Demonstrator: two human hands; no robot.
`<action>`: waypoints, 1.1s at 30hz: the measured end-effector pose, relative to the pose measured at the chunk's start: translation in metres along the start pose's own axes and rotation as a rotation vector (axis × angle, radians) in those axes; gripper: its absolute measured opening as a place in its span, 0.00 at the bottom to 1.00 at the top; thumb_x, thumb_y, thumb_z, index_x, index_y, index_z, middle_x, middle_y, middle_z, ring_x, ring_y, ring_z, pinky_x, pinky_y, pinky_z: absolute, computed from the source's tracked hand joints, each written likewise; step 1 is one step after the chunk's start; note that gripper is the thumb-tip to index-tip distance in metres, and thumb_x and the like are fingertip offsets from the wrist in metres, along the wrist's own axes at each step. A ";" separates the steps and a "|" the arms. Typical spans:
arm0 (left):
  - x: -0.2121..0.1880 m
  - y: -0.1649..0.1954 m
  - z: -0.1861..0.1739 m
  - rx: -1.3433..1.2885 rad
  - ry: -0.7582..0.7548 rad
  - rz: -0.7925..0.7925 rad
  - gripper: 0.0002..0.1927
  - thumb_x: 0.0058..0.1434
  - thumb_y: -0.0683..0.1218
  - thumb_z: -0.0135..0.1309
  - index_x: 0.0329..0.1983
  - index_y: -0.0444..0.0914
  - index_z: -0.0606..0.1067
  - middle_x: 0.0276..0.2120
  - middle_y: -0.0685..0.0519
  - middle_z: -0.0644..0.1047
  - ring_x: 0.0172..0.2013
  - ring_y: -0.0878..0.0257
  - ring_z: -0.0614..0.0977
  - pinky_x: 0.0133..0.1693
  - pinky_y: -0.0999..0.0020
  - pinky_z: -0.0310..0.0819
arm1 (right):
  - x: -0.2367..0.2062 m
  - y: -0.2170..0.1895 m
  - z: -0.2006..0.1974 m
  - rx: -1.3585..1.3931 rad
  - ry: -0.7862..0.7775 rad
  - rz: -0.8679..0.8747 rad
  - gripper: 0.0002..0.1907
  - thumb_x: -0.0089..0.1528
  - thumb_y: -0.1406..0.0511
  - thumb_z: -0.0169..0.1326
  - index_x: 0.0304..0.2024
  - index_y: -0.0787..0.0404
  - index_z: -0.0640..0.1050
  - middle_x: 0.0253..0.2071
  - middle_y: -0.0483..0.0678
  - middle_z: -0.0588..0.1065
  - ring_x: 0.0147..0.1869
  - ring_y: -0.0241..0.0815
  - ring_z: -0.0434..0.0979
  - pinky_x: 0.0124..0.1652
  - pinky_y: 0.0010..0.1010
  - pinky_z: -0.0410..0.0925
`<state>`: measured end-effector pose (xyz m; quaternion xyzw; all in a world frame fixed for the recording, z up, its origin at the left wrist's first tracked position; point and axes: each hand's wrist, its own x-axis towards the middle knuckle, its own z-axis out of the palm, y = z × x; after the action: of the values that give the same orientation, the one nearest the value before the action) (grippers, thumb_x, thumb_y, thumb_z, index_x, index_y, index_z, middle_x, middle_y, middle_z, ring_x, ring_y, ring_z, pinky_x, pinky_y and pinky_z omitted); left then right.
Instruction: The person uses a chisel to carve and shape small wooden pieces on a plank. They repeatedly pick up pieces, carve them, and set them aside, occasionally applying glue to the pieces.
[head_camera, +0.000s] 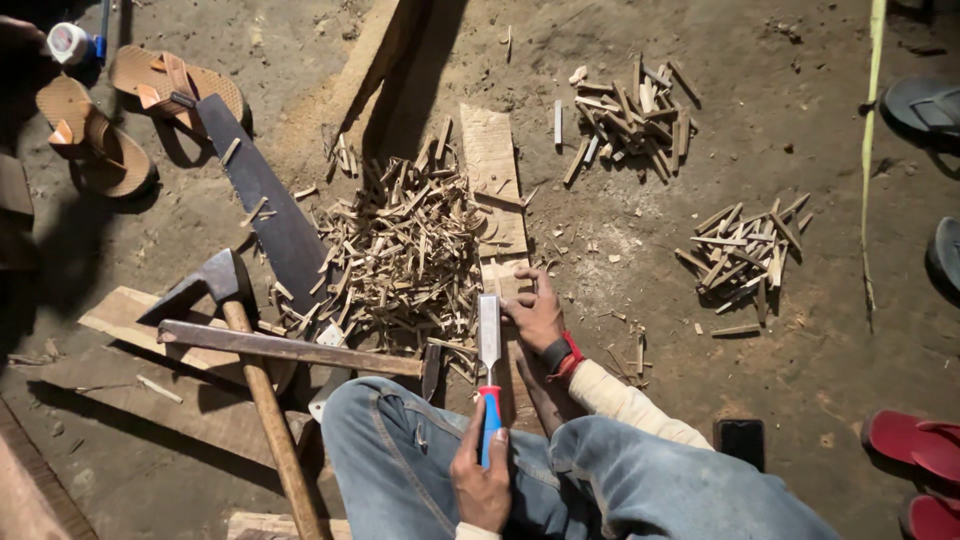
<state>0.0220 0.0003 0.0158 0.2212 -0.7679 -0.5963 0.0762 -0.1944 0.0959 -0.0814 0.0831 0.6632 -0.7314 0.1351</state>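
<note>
One chisel (489, 360) with a red-and-blue handle is gripped upright by the left hand (482, 478), fingers wrapped tightly round the handle. Its blade is set on one narrow plank (497, 185), steadied by the right hand (535, 312), fingers pressed flat together beside the blade. Three heaps of wood slivers are counted: one large heap (400, 250) and two smaller heaps (630, 115) (745, 250). One axe (235, 330) and one saw (265, 205) are laid left of the large heap.

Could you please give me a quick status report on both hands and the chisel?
Left hand gripping chisel by its red-and-blue handle, blade down. Right hand steadies the small piece at the blade on the wooden board. Shavings pile close alongside on the left.
</note>
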 end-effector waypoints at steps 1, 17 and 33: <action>0.000 0.000 0.000 0.004 0.012 -0.018 0.24 0.63 0.42 0.54 0.63 0.33 0.73 0.56 0.39 0.80 0.56 0.52 0.83 0.56 0.63 0.73 | 0.000 0.001 0.000 -0.006 0.002 0.001 0.27 0.60 0.75 0.60 0.58 0.58 0.66 0.35 0.53 0.79 0.38 0.38 0.81 0.35 0.30 0.79; 0.006 0.001 0.008 0.102 0.071 -0.156 0.23 0.61 0.44 0.55 0.60 0.38 0.77 0.51 0.42 0.83 0.51 0.55 0.86 0.52 0.64 0.76 | -0.002 0.005 -0.002 -0.392 0.121 -0.090 0.32 0.58 0.71 0.63 0.62 0.54 0.65 0.45 0.48 0.82 0.48 0.39 0.86 0.45 0.30 0.76; 0.023 0.014 0.014 0.148 0.073 -0.057 0.22 0.63 0.46 0.54 0.60 0.37 0.76 0.48 0.39 0.83 0.50 0.51 0.86 0.49 0.61 0.77 | 0.002 0.014 -0.002 -0.360 0.159 -0.143 0.31 0.58 0.71 0.61 0.62 0.54 0.65 0.40 0.47 0.80 0.42 0.39 0.85 0.42 0.31 0.75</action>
<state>-0.0072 0.0060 0.0217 0.2697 -0.8000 -0.5312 0.0709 -0.1917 0.0967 -0.0954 0.0675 0.7960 -0.5999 0.0427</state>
